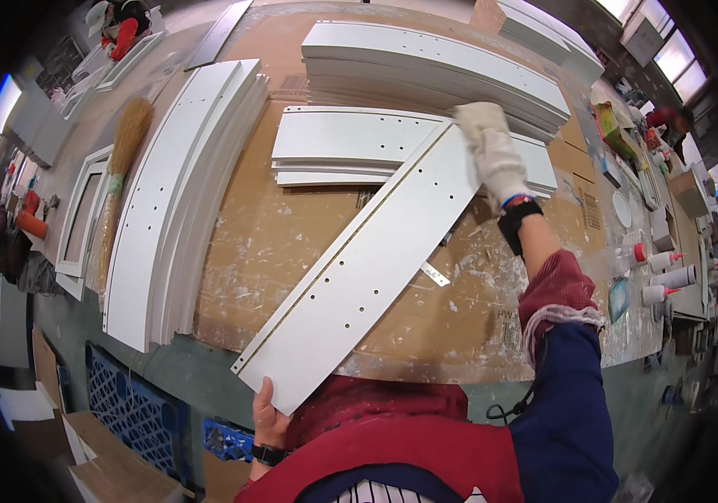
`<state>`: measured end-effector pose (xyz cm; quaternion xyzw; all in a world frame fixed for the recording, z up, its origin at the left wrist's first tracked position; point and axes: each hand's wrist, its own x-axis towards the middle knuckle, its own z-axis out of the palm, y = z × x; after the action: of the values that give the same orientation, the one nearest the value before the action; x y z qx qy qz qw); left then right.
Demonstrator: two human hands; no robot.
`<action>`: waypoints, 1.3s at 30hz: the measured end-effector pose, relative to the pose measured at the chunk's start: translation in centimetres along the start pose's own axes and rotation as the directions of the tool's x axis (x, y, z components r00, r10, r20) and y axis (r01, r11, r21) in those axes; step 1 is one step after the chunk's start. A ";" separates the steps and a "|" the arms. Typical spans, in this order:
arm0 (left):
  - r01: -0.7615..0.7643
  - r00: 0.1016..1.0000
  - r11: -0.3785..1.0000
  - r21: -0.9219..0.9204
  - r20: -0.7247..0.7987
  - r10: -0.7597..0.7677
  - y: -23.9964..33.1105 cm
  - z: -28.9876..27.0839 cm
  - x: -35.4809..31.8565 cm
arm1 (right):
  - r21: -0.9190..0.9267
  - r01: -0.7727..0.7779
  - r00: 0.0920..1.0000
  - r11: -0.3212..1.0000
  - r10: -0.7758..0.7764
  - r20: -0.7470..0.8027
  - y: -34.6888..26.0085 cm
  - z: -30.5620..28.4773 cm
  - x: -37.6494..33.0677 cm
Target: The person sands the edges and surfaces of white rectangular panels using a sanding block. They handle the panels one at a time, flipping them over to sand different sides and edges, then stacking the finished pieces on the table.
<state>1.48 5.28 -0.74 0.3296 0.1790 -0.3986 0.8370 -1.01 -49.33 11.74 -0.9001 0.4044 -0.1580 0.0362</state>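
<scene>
At the near end, holding a long white board (pixel 359 260) by its end edge with the bare left hand (pixel 270 423), thumb against the end, other fingers mostly hidden. From these fingers, slanting away to the right, with small holes and a thin groove along one long edge. Left of these fingers and farther on, see a tall white stack (pixel 183 168) with a straw broom (pixel 128 138) beside it. Between the two hands, see a pale holed strip (pixel 436 274) jutting past the board's right edge, over a cardboard-covered worktop (pixel 267 268). Right of the right fingers and nearer, see bottles with red tips (pixel 665 261). At the board's far end, holding the white-gloved right hand (pixel 493 151) over the corner, too blurred to tell whether fingers grip. Left of the right fingers, under the board, see a short white stack (pixel 334 134). Beyond them, see a higher white stack (pixel 434 67).
</scene>
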 end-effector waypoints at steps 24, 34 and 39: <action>0.050 0.964 0.971 -0.233 0.266 0.014 -0.2 1.9 -0.3 | 0.255 0.746 0.655 0.616 -0.747 -0.110 -18.2 4.3 -19.3; 0.308 0.859 0.800 -0.514 0.513 -0.001 -1.1 1.7 0.4 | 0.264 0.876 0.379 0.403 -0.915 0.139 -27.8 1.8 -28.2; -0.434 0.865 0.778 0.454 0.452 0.219 -2.6 -0.7 1.1 | 0.688 0.709 0.034 0.155 -0.982 0.187 -29.2 0.8 -31.1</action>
<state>0.12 3.93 -2.91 0.4962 -0.1653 -0.3335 0.7844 0.81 -6.83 8.74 -0.9110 -0.3204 0.0759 0.2482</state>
